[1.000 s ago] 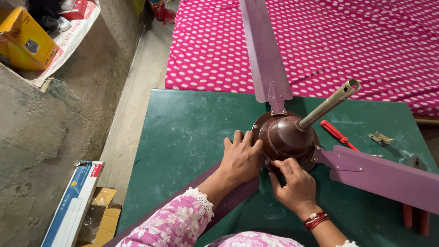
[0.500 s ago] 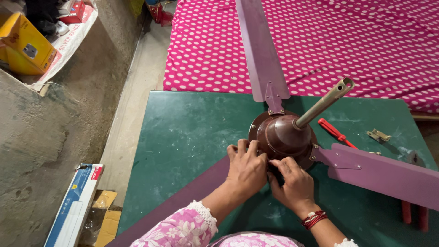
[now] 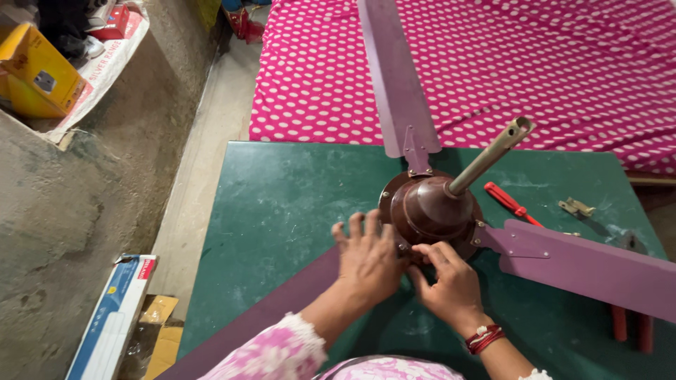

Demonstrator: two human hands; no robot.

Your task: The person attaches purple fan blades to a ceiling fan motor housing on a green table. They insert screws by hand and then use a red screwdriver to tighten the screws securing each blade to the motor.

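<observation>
Fan motor [image 3: 431,209] beside red screwdriver [image 3: 512,203]

Both hands, left [image 3: 369,259] and right [image 3: 451,283], at brown fan motor [image 3: 431,208] on green table [image 3: 282,204].

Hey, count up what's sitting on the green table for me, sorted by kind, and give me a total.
Ceiling fan motor with downrod: 1
Purple fan blades: 3
Red-handled screwdriver: 1
Small metal bracket: 1
Red-handled pliers: 1
Total: 7

Both hands, left and right, rest at the motor's near edge.
</observation>
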